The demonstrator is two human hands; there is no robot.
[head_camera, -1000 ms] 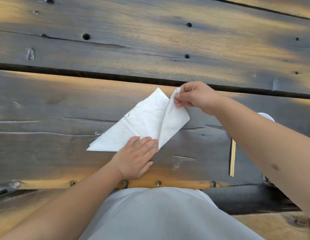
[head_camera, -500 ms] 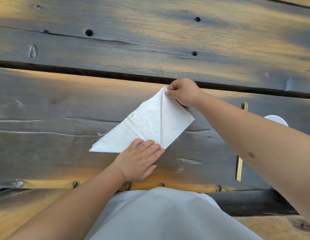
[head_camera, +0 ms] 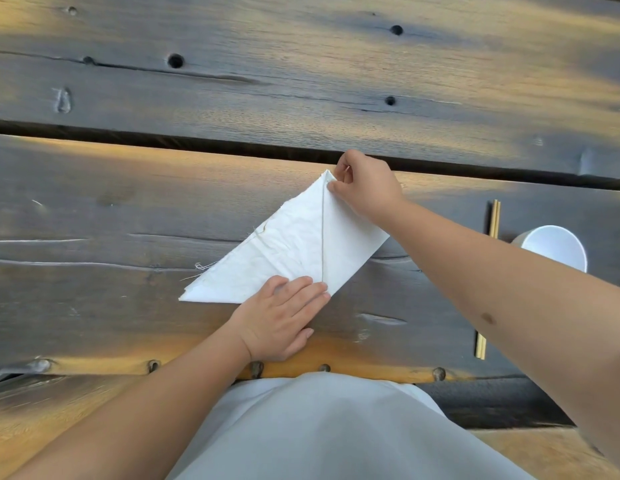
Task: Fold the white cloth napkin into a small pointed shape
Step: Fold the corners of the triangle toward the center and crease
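Pinning the right flap's corner at the white cloth napkin's point(head_camera: 294, 251) apex, my right hand point(head_camera: 365, 188) has laid it flat; my left hand point(head_camera: 281, 317) presses open-palmed; one side's folded.

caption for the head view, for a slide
Right hand pins the folded flap at the white napkin's top point while the left hand presses its lower edge flat.

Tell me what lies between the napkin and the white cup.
In the head view, the right forearm crosses above dark wooden table between napkin and cup; chopsticks lie beside the cup.
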